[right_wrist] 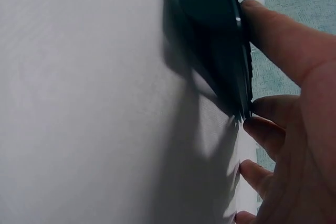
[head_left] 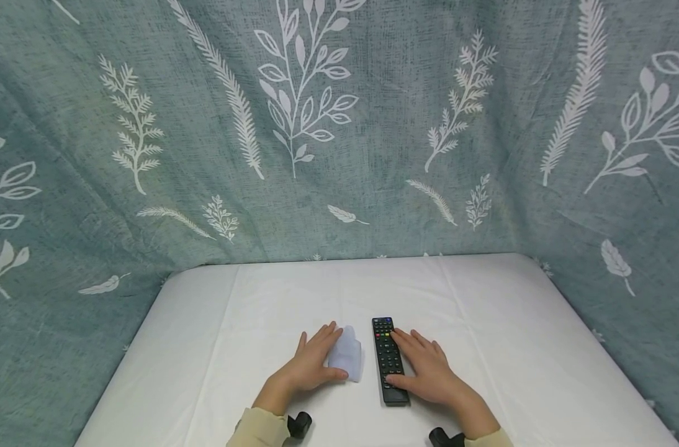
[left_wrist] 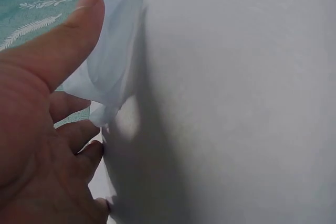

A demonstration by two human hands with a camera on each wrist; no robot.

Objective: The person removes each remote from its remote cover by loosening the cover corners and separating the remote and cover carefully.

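A thin, pale blue folded cloth (head_left: 347,359) lies on the white table near its middle. My left hand (head_left: 308,365) touches its left side, fingers spread and the thumb along the near edge. In the left wrist view the thumb lies against the cloth (left_wrist: 113,40). To the cloth's right is a black remote control (head_left: 388,360), lying lengthwise with its buttons up. My right hand (head_left: 429,369) rests on its right side, the thumb on the lower buttons and the forefinger by the upper edge. The right wrist view shows the thumb and fingertips touching the remote control (right_wrist: 210,30).
The table (head_left: 295,292) wears a white cover with creases. Behind it and at both sides hangs a green-grey curtain (head_left: 384,205) with white leaf prints. Black wrist devices (head_left: 300,425) sit below the beige sleeves (head_left: 259,428).
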